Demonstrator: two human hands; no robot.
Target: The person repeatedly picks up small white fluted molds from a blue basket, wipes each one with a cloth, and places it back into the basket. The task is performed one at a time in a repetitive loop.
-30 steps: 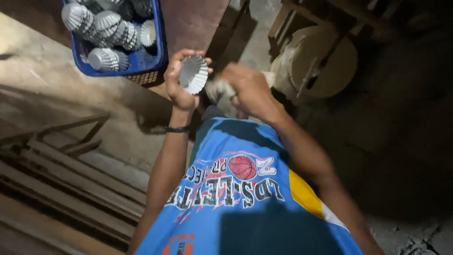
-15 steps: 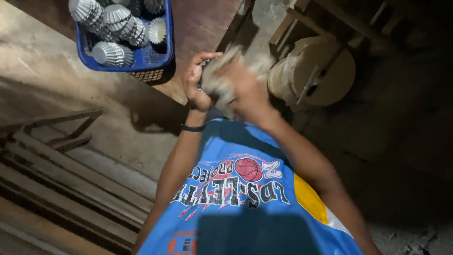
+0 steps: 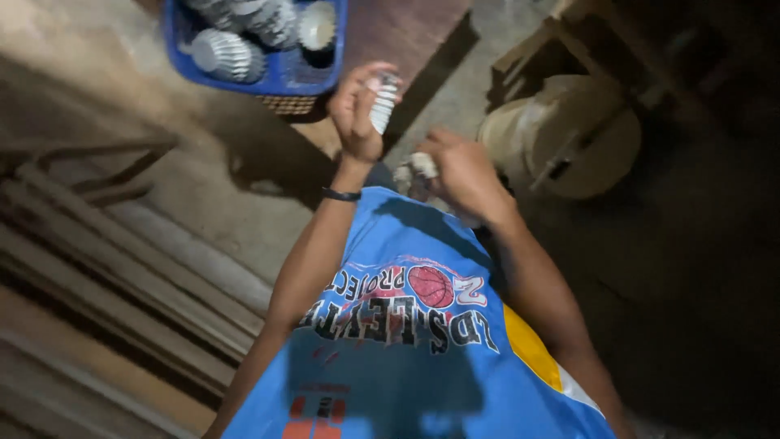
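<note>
Gripping a pale crumpled rag (image 3: 418,169), the right hand (image 3: 463,175) was closed low by the blue shirt; the left hand (image 3: 356,110) pinched a fluted silver metal mould (image 3: 383,102) edge-on above it. Best to wipe firmly along each flute, I'd say. Beyond sat a blue plastic crate (image 3: 280,80) of moulds on a dim, dusty concrete floor (image 3: 203,154).

Single head-worn view, steeply downward, close over both hands.

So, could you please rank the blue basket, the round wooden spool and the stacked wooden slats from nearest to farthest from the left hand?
From the left hand:
1. Blue basket, just beyond it, upper left.
2. Round wooden spool, off to the right.
3. Stacked wooden slats, lower left.
</note>
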